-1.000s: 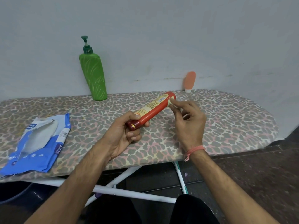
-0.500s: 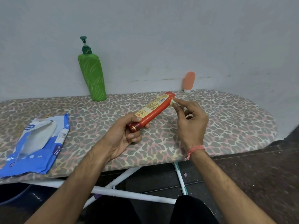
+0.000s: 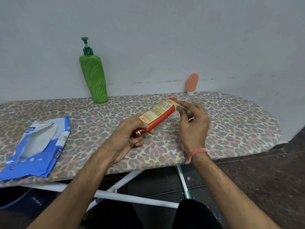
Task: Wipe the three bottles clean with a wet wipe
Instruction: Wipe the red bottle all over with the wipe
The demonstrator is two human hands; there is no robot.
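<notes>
Red bottle [image 3: 156, 115]: cap end gripped in left hand [image 3: 127, 138], slanted for access; right hand [image 3: 192, 123] fingertips pinch a small pale wipe [image 3: 177, 105] against its base. Green bottle [image 3: 94, 78], peach bottle [image 3: 192, 83] stand beyond the hands.

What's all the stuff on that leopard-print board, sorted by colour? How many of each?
Green: 1, the pump bottle
Red: 1, the red bottle, held above the board
Peach: 1, the small tube
Blue: 1, the wet wipe packet
Total: 4
</notes>
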